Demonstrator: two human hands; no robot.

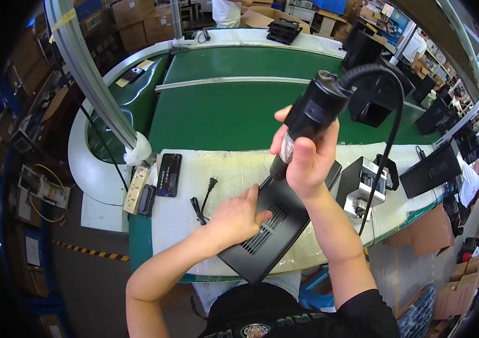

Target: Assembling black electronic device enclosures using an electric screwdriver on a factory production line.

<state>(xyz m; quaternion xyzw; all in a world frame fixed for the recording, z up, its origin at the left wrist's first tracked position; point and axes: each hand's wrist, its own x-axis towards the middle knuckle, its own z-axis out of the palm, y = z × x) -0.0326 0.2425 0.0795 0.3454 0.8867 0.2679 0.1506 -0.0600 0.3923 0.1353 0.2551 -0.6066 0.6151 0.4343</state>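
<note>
My right hand (311,163) is closed around a black electric screwdriver (317,104), held tilted with its tip pointing down. A thick black cord loops from its top toward the right. Below the tip lies a black metal case panel (293,211) with vent slots, set at a slant on the near edge of the workbench. The tip is at the panel's far left edge, but whether it touches a screw is hidden. My left hand (233,219) rests on the panel's left side, fingers stretched out and thumb near the vents.
On the padded bench (239,160) lie a black slab (169,174), a plug cord (212,185) and a power strip (136,191). A boxy black-and-silver device (360,188) stands right. Beyond is a green conveyor (234,110); a metal post (90,70) rises left. Black cases (434,169) stand farther right.
</note>
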